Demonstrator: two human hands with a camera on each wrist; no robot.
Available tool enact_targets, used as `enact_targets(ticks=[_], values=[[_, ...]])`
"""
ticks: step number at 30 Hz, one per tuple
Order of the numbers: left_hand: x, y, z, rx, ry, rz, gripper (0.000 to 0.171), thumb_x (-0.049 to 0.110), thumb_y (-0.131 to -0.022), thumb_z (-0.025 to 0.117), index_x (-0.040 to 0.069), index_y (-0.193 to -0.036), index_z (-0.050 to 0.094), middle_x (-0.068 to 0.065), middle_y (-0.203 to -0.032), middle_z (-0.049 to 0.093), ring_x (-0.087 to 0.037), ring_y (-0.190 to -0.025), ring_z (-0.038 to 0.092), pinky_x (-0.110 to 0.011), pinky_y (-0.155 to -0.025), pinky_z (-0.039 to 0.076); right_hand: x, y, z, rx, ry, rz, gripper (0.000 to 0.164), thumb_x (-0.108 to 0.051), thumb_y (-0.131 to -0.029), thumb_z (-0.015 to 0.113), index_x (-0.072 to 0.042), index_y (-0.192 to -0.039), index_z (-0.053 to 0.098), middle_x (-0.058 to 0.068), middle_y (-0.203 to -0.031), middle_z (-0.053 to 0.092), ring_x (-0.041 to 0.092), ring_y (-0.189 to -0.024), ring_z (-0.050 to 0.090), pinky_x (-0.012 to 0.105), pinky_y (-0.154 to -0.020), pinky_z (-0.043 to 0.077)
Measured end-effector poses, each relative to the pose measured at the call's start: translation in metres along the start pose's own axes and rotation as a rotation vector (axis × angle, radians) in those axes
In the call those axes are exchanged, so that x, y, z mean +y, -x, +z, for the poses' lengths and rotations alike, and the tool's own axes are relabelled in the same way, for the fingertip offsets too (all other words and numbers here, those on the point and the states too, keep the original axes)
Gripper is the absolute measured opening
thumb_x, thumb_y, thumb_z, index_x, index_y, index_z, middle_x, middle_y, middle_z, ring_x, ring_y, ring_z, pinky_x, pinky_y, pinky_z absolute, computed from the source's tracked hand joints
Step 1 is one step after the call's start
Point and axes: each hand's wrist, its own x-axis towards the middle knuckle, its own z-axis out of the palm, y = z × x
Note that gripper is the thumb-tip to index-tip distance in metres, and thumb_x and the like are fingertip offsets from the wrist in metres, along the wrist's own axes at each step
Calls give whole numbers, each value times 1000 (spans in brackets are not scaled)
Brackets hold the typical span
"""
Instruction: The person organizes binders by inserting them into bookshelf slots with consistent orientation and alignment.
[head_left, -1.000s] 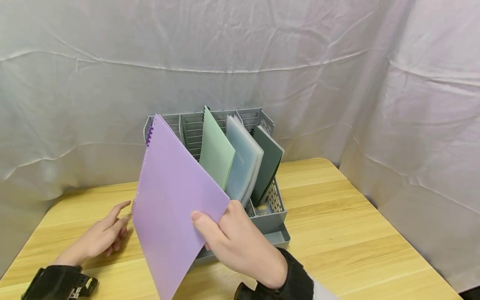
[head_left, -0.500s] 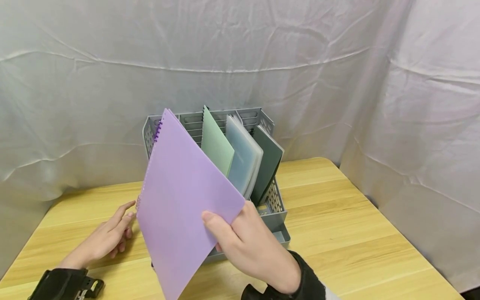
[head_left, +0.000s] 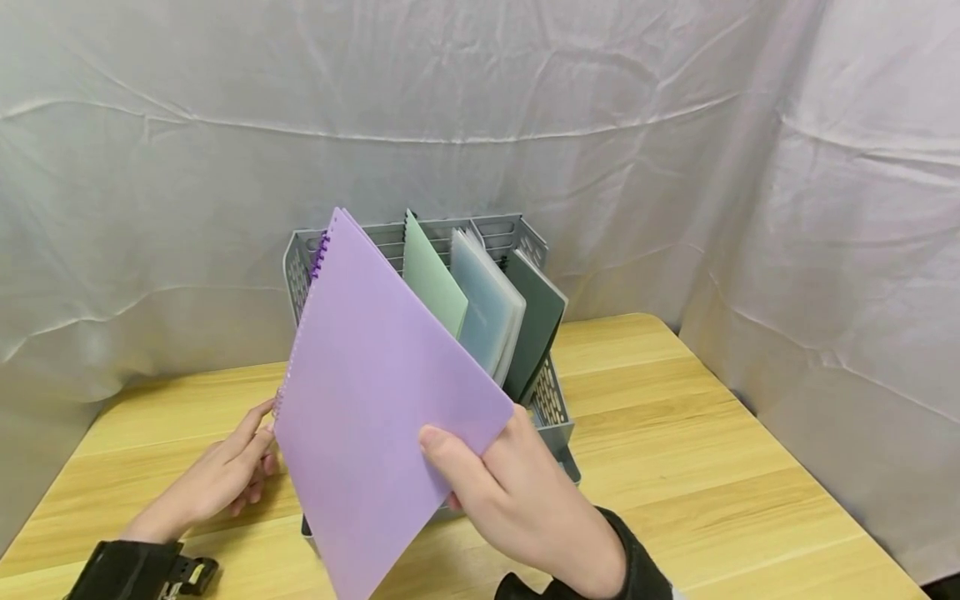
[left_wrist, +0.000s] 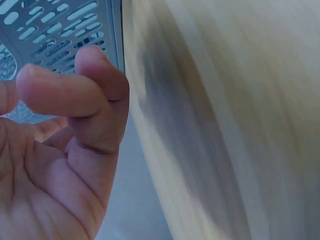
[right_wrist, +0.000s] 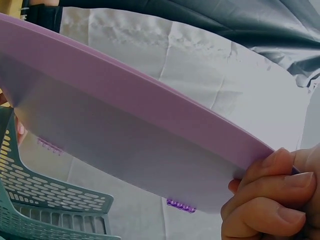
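Observation:
My right hand [head_left: 517,500] pinches a purple spiral-bound notebook [head_left: 382,392] by its right edge, thumb on the front cover. The notebook is tilted, its purple coils along the upper left side, and it covers much of a grey desk organizer [head_left: 300,275]. Close to the notebook's left edge is my left hand [head_left: 228,475], its index finger and thumb at the binding. Loosely curled fingers show in the left wrist view, with no notebook visible between them. From the right wrist, the curled fingers [right_wrist: 270,200] grip the notebook's end.
Upright in the organizer stand a light green notebook [head_left: 431,275], a translucent folder [head_left: 487,308] and a dark green notebook [head_left: 536,321]. The organizer rests on a wooden table [head_left: 690,433]. Grey cloth [head_left: 225,150] hangs behind and at the right.
The right hand has carried the purple notebook rightward, its top corner rising slightly. My left hand has followed a little to the right, staying by the spine. The organizer has stayed put.

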Motion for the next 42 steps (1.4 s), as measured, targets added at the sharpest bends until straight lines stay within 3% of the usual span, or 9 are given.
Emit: enact_targets(ticks=[6,14,23,30,36,42], values=[[8,1,2,-8,15,21,57,36,-120,27,18,-173,13,-8,-83,61,-18,-58,58,-36,-46,52,-5,4,-6,-5,-3,10,14,-16,-110,56,-11,-102,65,0,-80,66,3,-58,59,29,-56,57],[11,3,7,1,28,106,58,32,-120,21,25,-175,2,-9,-95,59,-15,-61,58,-33,-45,51,-9,10,-14,-14,-16,14,13,-15,-111,55,-12,-105,66,0,-86,67,5,-62,62,30,-58,59],[19,1,12,-31,41,59,61,38,-120,25,30,-175,1,-9,-92,60,-18,-57,57,-35,-44,50,-11,16,-20,-11,19,25,13,-12,-110,57,-21,-104,64,-8,-85,64,3,-61,61,29,-59,58],[24,-2,17,-37,44,57,63,39,-119,31,32,-175,1,-7,-80,61,-18,-51,56,-35,-42,50,-12,20,-26,-2,4,68,12,-14,-111,57,-25,-108,62,-8,-86,62,8,-61,62,31,-60,59],[26,-4,18,-49,58,36,63,42,-119,31,38,-174,0,-7,-73,60,-19,-50,56,-35,-43,50,-10,22,-31,12,10,52,15,-12,-111,57,-25,-106,63,-7,-85,61,9,-62,63,32,-58,58],[30,-5,19,-80,94,19,70,45,-117,36,28,-175,-1,-8,-70,59,-22,-56,61,-36,-44,52,-10,22,-35,22,18,51,16,-12,-111,57,-25,-104,62,-7,-83,63,10,-59,62,32,-56,57]])
